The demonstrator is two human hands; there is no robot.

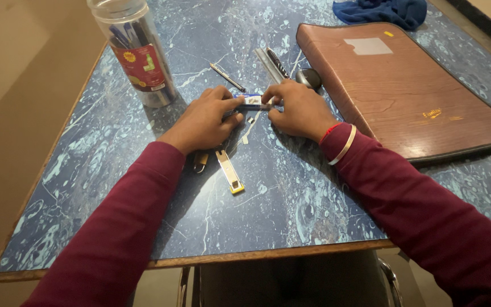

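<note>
From the head view, the left hand [206,120] and right hand [299,111] pinch a small blue-and-white cutter part [252,103] between their fingertips, just above the blue marbled table [291,187]; it looks light, stiff and slippery, likely sharp-edged, so best taken by its flat sides. Just under the grip lies a yellow-tipped cutter body [229,171], beyond it a pen [227,77] and metal ruler [268,63], left a clear jar of pens [140,54], right a brown folder [404,91]; nothing crowds the fingers

Both hands [251,113] on small blue case [252,103]
</note>
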